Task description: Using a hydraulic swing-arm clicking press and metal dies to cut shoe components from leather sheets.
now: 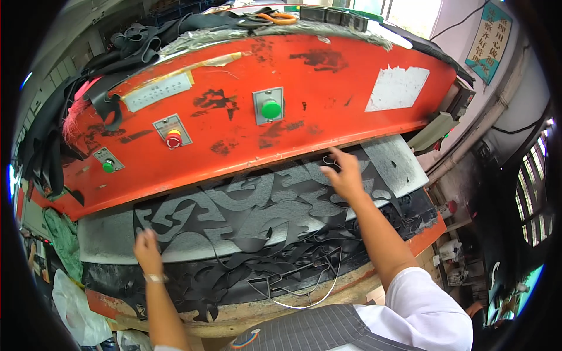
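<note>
A thin black sheet full of curved cut-out openings lies across a grey board under the red press. My left hand is at the sheet's near left corner, its fingers bent together on the edge strip; the fingertips are slightly blurred. Over the right part of the sheet, close below the press's lower edge, is my right hand, thumb and forefinger apart. A small thin pale curve shows beside those fingers; I cannot tell what it is. In front of the board lies a metal cutting die of thin bent strips.
The red press head spans the far side, with green buttons and a red stop button. Black scraps pile along the near edge. Orange-handled scissors lie on top. A white plastic bag stands left.
</note>
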Demonstrator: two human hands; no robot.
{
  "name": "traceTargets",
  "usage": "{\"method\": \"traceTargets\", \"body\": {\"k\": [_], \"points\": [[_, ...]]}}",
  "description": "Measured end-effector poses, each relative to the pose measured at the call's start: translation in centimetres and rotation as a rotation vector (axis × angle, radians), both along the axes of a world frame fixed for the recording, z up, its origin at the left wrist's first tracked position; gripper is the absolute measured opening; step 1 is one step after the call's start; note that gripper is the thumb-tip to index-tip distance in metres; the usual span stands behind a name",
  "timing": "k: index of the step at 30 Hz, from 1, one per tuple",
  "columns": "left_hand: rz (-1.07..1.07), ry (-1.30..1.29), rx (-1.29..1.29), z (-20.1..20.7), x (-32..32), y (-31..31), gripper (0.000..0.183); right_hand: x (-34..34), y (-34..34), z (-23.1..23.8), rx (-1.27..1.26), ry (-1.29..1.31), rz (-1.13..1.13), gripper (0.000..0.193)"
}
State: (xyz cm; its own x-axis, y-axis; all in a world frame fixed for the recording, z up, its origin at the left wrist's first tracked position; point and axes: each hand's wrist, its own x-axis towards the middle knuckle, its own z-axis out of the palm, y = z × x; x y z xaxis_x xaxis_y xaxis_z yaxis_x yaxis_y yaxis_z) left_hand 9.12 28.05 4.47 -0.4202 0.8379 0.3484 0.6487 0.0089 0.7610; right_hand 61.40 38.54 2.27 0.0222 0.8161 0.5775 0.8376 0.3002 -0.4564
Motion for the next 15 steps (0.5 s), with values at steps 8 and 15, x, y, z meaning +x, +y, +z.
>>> {"method": "traceTargets", "body": {"k": [8, 15], "points": [[0.001, 0.266, 0.407, 7.2, -7.6, 10.7, 0.039, -14.7, 3.5, 10.4, 0.152, 0.452, 0.182, 0.025], [-0.283, 0.263, 0.027, 1.2, 2.3, -2.5, 0.034, -13.5, -4.1, 4.9, -0.158, 0.356, 0.349, 0.027]]}}
